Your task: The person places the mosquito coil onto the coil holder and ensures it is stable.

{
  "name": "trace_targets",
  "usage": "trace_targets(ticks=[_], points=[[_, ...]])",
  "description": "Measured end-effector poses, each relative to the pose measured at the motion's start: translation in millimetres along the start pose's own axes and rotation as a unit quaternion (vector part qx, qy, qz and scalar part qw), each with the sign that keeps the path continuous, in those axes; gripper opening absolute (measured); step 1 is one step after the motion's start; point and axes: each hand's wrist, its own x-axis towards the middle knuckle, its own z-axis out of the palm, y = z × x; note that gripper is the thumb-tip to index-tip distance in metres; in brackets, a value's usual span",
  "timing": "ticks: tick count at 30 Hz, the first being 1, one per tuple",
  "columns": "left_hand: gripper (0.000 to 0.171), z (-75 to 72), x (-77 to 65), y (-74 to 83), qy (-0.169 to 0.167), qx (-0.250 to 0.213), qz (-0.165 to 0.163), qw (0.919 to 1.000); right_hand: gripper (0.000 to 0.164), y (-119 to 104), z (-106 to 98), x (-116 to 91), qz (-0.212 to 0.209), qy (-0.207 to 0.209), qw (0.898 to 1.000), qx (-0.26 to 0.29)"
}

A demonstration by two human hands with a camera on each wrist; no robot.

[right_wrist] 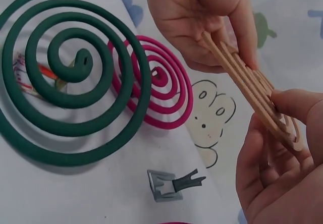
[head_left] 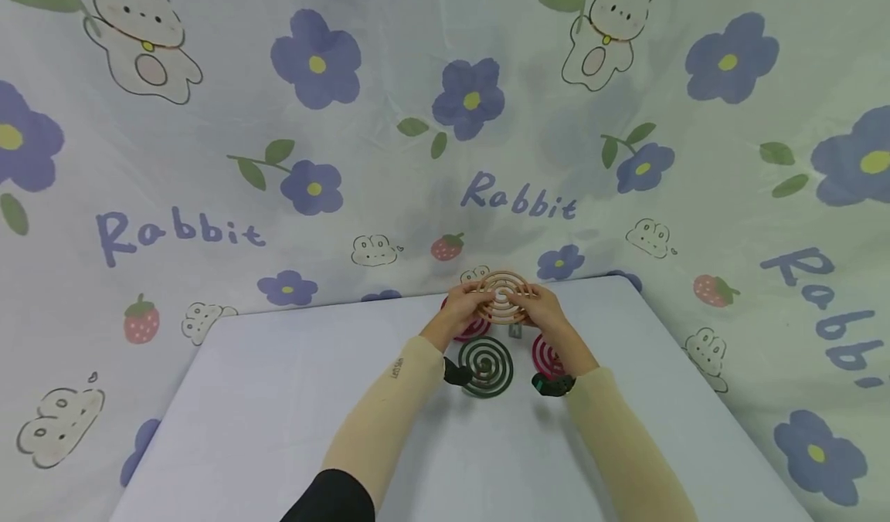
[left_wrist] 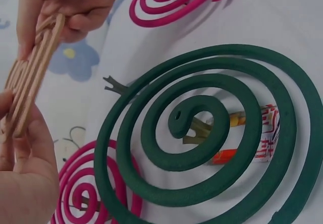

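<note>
A flowered cloth (head_left: 208, 159) with rabbits and blue blossoms hangs behind and drapes around the pale worktop (head_left: 278, 414) in front of me. On the worktop, nearest me, stands a big dark green coil (head_left: 487, 366), raised on a small metal stand whose prong pokes through its centre; under it lies a small printed wrapper (left_wrist: 265, 133) in red and orange. A pink coil (head_left: 474, 327) sits just beside the green one on my left, partly under its rim, and another pink coil (head_left: 548, 356) sits on my right, half hidden by my wrist. A loose grey metal stand (right_wrist: 171, 183) lies flat on the worktop near the green coil.

Above all this, lifted clear of the worktop, I hold a tan coil (head_left: 502, 296) between both hands. My left hand (head_left: 460, 310) has its grip clamped on the coil's left edge, thumb on one face and fingers curled behind the other. My right hand (head_left: 545, 313) pinches the opposite edge the same way, fingers closed tight on the outer rings. In the wrist views the tan coil shows edge-on, its rings slightly spread between my fingertips. Black bands sit on both wrists over cream sleeves.
</note>
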Motion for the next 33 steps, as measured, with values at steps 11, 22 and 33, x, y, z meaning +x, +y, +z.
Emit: trace_targets(ticks=[11, 22, 33], points=[[0.037, 5.7, 3.1, 0.1, 0.003, 0.014, -0.017, 0.9997, 0.05, 3, -8, 3, -0.007, -0.019, 0.999, 0.048], [0.036, 8.2, 7.2, -6.7, 0.009, 0.036, -0.019, 0.9991, 0.052, 7, -10, 9, 0.012, 0.0, 1.0, 0.02], [0.039, 16.4, 14.3, -18.7, 0.013, 0.03, -0.02, 0.9993, 0.045, 14, -19, 15, 0.018, -0.001, 1.0, 0.006]])
